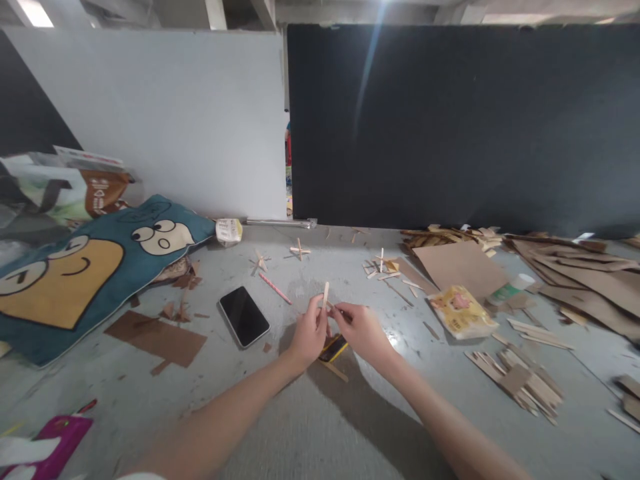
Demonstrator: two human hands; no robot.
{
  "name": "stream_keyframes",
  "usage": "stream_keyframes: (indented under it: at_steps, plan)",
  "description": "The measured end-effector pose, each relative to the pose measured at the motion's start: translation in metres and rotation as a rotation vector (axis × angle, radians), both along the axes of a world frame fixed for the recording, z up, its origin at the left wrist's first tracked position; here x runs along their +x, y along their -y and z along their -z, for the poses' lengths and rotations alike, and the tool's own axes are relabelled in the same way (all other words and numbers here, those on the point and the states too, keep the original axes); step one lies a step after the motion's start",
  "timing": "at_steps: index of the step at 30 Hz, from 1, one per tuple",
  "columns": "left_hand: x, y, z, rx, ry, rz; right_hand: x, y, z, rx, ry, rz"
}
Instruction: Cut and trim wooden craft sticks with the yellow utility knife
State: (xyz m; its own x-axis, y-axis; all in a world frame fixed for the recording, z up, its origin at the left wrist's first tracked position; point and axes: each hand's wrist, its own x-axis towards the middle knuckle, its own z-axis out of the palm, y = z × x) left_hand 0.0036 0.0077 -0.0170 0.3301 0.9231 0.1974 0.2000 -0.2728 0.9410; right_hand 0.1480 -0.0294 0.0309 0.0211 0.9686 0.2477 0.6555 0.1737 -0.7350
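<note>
My left hand [311, 331] is closed on a pale wooden craft stick [326, 293], which points up from between the thumb and fingers. Close against it, my right hand [361, 328] pinches at the stick's lower part; whatever small piece lies in its fingertips is mostly hidden. Below both hands, a yellow and black object [334, 348] rests on the grey table, partly covered by them. A loose craft stick [334, 371] lies just in front of it.
Left of my hands are a phone [244, 316], a pink striped pencil [275, 289], brown cardboard [156, 337] and a cushion [107, 267]. Small crossed-stick pieces [300, 250] stand farther back. Rightward lie a tissue pack [461, 312], a glue stick [510, 288] and a stick pile [523, 380].
</note>
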Motion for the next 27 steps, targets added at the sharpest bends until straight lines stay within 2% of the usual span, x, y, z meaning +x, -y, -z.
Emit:
stream_keyframes:
  at_steps: [14, 27]
  plan:
    - [0.001, 0.001, 0.002, 0.006, 0.004, 0.016, -0.005, 0.005, -0.001, 0.045, -0.045, 0.028]
    - [0.001, 0.001, -0.004, 0.047, -0.011, 0.087, 0.007, 0.003, -0.016, -0.065, -0.028, -0.03]
